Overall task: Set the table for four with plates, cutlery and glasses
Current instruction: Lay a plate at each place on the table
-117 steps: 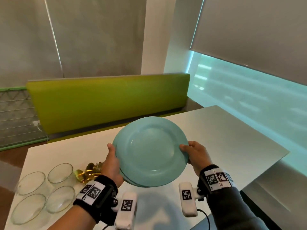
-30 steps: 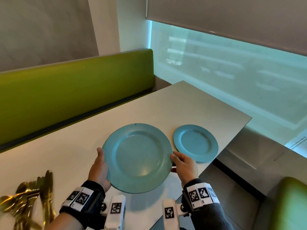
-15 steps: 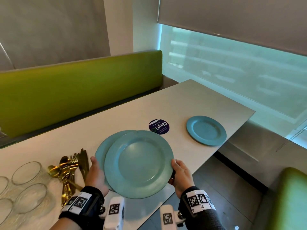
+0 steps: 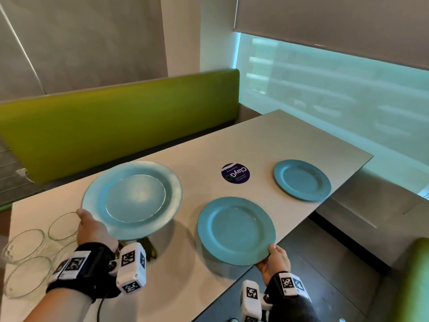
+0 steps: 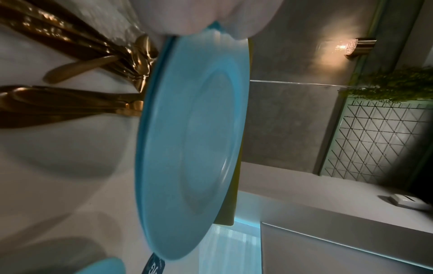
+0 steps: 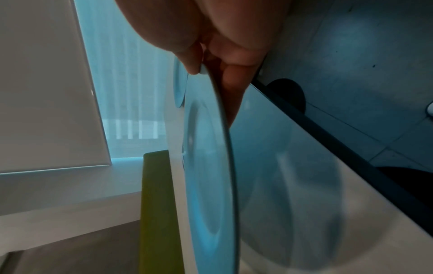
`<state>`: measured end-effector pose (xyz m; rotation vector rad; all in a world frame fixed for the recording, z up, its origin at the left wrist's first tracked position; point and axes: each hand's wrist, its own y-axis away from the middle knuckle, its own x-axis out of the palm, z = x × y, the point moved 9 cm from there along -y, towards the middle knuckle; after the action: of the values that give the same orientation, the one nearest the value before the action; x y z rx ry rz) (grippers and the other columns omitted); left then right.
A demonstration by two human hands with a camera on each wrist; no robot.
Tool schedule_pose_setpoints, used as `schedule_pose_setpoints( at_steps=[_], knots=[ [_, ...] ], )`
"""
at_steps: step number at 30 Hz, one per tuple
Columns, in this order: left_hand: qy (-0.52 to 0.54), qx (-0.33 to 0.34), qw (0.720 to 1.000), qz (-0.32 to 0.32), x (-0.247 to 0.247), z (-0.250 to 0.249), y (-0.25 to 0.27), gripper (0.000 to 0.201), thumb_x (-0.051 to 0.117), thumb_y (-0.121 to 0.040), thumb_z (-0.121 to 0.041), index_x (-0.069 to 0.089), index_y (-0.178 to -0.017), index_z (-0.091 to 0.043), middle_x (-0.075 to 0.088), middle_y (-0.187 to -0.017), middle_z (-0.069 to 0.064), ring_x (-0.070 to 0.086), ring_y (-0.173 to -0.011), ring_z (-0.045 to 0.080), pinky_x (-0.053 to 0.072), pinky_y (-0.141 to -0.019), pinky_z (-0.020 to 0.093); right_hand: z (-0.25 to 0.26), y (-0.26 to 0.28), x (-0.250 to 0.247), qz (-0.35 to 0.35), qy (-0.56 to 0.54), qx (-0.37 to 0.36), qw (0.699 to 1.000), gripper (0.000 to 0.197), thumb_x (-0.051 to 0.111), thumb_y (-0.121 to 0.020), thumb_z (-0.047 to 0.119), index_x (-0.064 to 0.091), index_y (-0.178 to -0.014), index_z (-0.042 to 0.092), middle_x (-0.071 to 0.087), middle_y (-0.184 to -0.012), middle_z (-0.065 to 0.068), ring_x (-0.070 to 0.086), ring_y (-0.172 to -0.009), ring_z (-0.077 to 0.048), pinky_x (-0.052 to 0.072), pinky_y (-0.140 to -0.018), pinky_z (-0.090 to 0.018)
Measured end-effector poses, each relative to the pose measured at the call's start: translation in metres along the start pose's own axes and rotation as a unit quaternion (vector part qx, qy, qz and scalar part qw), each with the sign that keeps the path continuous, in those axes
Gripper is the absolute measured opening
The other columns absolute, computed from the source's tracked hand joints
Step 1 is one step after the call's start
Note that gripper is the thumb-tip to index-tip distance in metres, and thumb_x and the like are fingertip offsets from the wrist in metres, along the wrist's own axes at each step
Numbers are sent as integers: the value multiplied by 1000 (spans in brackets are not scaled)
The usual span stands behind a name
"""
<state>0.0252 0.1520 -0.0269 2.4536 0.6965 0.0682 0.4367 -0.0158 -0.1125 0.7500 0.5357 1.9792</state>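
Note:
My left hand (image 4: 92,231) grips the near rim of a teal plate (image 4: 132,198), raised above the white table (image 4: 278,140) on the left. In the left wrist view a second rim shows under that plate (image 5: 194,148), so it looks like two stacked. My right hand (image 4: 276,259) pinches the near rim of another teal plate (image 4: 235,230), thumb on top and fingers under it. This plate (image 6: 206,185) hangs slightly tilted just above the table's front edge, casting a shadow. A third teal plate (image 4: 301,180) lies flat at the far right.
Several clear glasses (image 4: 23,245) stand at the table's left end. Gold cutlery (image 5: 70,100) lies in a pile below the left-hand plate. A round purple sticker (image 4: 235,173) sits mid-table. A green bench back (image 4: 116,122) runs along the far side.
Half a second ago both hands held the stack together. My right hand has since drawn the top plate off to the right, and my left hand has carried the rest left and away.

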Motion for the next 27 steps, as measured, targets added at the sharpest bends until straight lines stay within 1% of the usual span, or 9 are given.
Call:
schedule_pose_setpoints(
  at_steps=[5, 12, 15, 17, 20, 22, 24, 25, 27],
  knots=[
    [50, -20, 998, 13, 0, 11, -9, 76, 22, -78, -77, 43, -135, -31, 59, -130, 1, 59, -114, 29, 46, -99, 47, -19, -13, 10, -3, 30, 9, 999, 18, 34, -102, 16, 45, -115, 10, 51, -108, -17, 55, -70, -24, 53, -36, -33],
    [66, -30, 996, 53, 11, 12, 1, 75, 24, -82, -73, 37, -139, -27, 52, -138, 5, 54, -122, 29, 43, -104, 46, -25, -21, 13, 13, 98, 17, 995, 32, 40, -100, 12, 48, -123, -7, 60, -88, -15, 57, -69, -29, 52, -37, -30],
    [79, -32, 995, 57, 16, 14, 5, 68, 26, -85, -70, 41, -136, -28, 58, -129, 3, 59, -114, 28, 46, -99, 46, -28, -24, 10, 20, 167, 33, 985, 35, 47, -96, 9, 46, -128, -8, 59, -114, -25, 56, -88, -31, 53, -42, -26],
    [88, -33, 994, 58, 19, 16, 8, 67, 28, -85, -70, 42, -135, -29, 58, -131, 3, 60, -113, 28, 47, -98, 47, -27, -26, 8, 30, 200, 31, 979, 37, 49, -94, 4, 45, -128, -10, 51, -129, -28, 55, -83, -29, 52, -41, -21],
    [75, -39, 995, 58, 23, 19, 10, 68, 30, -84, -71, 43, -134, -28, 55, -135, 2, 58, -116, 27, 46, -99, 43, -23, -31, 4, 30, 262, 26, 964, 34, 50, -92, -1, 48, -123, -14, 56, -108, -21, 53, -66, -23, 55, -51, -24],
    [52, -36, 996, 64, 27, 19, 15, 65, 29, -87, -68, 43, -135, -26, 56, -135, 3, 57, -117, 28, 47, -94, 38, -18, -31, 0, 11, 335, 3, 942, 29, 54, -90, 3, 58, -115, -11, 56, -96, -12, 56, -69, -26, 56, -72, -34],
    [36, -37, 996, 78, 32, 16, 28, 65, 27, -89, -66, 43, -137, -24, 56, -134, 4, 58, -116, 30, 47, -83, 34, -6, -31, -3, -22, 421, -34, 906, 25, 60, -82, 20, 66, -100, 3, 60, -91, -10, 60, -82, -29, 53, -86, -38],
    [35, -38, 995, 87, 35, 15, 33, 65, 27, -90, -64, 43, -137, -22, 57, -132, 3, 57, -116, 30, 46, -79, 32, 3, -27, 2, -29, 434, -53, 899, 25, 61, -79, 25, 65, -100, 12, 62, -94, -11, 62, -86, -30, 52, -87, -37],
    [30, -35, 993, 105, 40, 8, 45, 63, 25, -92, -62, 43, -137, -21, 57, -127, 1, 57, -116, 30, 45, -75, 31, 20, -10, 25, -3, 413, -87, 907, 23, 59, -85, 20, 62, -108, 16, 65, -92, -10, 63, -82, -27, 54, -79, -39]
  ],
)
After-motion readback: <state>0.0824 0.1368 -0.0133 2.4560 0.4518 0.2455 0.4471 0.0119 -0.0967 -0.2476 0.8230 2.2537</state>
